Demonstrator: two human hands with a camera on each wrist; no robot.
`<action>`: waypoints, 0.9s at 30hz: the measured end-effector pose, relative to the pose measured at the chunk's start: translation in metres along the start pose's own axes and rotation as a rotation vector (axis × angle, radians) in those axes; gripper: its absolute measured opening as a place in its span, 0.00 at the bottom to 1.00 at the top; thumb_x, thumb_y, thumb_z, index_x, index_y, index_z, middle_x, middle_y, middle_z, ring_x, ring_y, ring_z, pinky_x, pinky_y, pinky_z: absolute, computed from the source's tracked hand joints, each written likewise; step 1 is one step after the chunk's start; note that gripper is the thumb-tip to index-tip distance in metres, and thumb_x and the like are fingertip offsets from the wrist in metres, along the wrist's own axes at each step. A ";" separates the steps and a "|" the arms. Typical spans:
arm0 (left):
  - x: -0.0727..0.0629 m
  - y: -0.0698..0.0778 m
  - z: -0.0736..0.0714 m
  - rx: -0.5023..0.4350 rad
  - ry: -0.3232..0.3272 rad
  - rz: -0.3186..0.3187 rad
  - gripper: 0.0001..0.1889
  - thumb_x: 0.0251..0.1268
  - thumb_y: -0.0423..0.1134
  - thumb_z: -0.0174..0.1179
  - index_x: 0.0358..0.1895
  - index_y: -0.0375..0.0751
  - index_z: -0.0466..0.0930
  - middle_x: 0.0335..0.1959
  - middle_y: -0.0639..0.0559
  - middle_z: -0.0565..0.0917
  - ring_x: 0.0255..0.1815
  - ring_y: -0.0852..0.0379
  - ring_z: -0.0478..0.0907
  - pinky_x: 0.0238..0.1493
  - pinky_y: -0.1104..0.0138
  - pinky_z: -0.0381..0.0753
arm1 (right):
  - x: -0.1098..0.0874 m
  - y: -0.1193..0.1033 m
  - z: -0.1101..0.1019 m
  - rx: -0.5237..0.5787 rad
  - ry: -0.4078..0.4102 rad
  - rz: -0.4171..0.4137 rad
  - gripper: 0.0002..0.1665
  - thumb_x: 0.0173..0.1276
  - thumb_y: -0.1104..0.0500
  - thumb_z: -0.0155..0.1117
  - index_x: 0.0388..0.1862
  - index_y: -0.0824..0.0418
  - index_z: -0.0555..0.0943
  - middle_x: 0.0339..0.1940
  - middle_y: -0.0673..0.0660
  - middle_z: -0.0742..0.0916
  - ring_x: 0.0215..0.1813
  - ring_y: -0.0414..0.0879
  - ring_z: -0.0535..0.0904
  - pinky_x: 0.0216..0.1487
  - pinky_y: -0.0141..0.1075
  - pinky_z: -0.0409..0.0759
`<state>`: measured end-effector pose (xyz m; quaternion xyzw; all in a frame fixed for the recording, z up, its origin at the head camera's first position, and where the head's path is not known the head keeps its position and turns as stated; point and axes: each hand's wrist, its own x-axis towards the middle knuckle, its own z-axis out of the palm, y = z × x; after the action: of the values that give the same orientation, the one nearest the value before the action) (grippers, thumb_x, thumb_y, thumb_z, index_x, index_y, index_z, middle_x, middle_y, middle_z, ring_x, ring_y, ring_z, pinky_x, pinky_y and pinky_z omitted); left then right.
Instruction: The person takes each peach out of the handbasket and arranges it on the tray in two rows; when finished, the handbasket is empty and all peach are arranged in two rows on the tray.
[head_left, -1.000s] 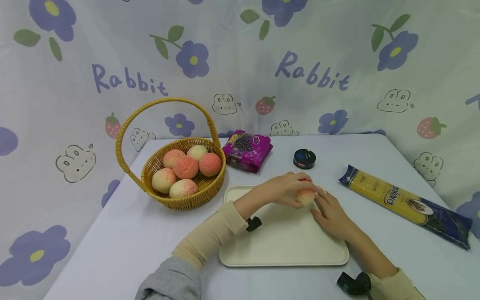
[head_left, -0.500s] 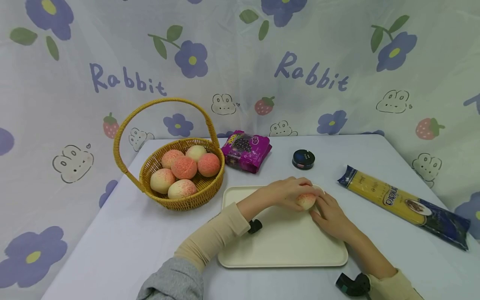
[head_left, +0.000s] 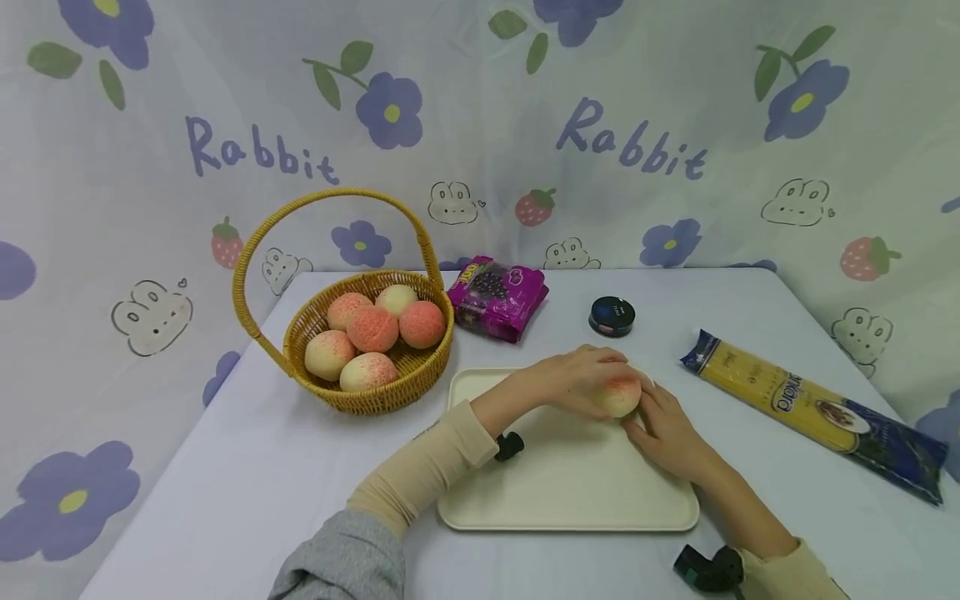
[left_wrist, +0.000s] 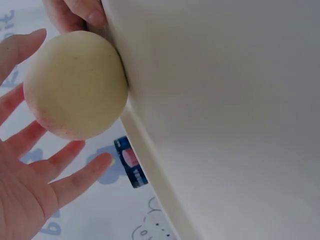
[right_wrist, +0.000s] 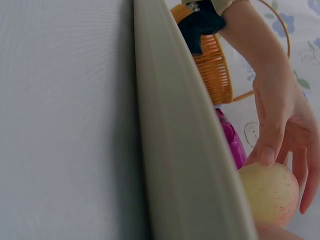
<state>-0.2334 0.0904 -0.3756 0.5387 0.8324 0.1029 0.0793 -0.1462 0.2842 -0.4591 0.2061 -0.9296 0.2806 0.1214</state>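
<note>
A cream-and-pink peach (head_left: 621,398) sits at the far right part of the cream tray (head_left: 562,492). My left hand (head_left: 581,379) reaches over the tray to it; in the left wrist view its fingers (left_wrist: 75,185) are spread loosely round one side of the peach (left_wrist: 77,85). The right wrist view has the left thumb (right_wrist: 268,155) right at the peach's top. My right hand (head_left: 667,433) lies over the tray's right rim, relaxed, fingertips next to the peach. Part of the peach is hidden behind the left hand in the head view.
A wicker basket (head_left: 375,403) with a tall handle holds several more peaches (head_left: 372,328) at the left. Behind the tray are a purple packet (head_left: 498,298) and a round dark tin (head_left: 612,317). A long pasta pack (head_left: 813,412) lies at the right.
The peach has shifted slightly right, and more of it shows beside the left hand. Both hands stay in nearly the same place. The head view has shifted a little.
</note>
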 end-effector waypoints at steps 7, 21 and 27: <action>-0.007 -0.003 -0.002 -0.035 0.028 0.009 0.35 0.51 0.52 0.65 0.65 0.54 0.63 0.63 0.52 0.64 0.59 0.56 0.63 0.56 0.66 0.66 | 0.003 0.000 0.000 0.051 -0.013 0.037 0.39 0.61 0.60 0.60 0.66 0.75 0.57 0.65 0.73 0.64 0.65 0.69 0.55 0.61 0.61 0.50; -0.052 -0.014 -0.026 0.002 0.102 -0.074 0.33 0.55 0.52 0.62 0.65 0.54 0.63 0.63 0.53 0.65 0.61 0.58 0.63 0.59 0.67 0.66 | 0.003 0.006 -0.006 -0.003 0.016 0.048 0.41 0.57 0.58 0.64 0.63 0.78 0.59 0.64 0.76 0.62 0.63 0.72 0.54 0.58 0.64 0.53; -0.081 -0.023 -0.033 -0.001 0.170 -0.098 0.33 0.55 0.51 0.63 0.64 0.50 0.65 0.62 0.50 0.67 0.61 0.56 0.64 0.59 0.66 0.65 | 0.001 0.008 -0.007 -0.024 -0.009 0.100 0.42 0.59 0.56 0.63 0.63 0.79 0.59 0.64 0.77 0.60 0.64 0.73 0.53 0.58 0.65 0.53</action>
<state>-0.2292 0.0045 -0.3477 0.4866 0.8615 0.1445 0.0136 -0.1498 0.2940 -0.4572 0.1593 -0.9426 0.2740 0.1053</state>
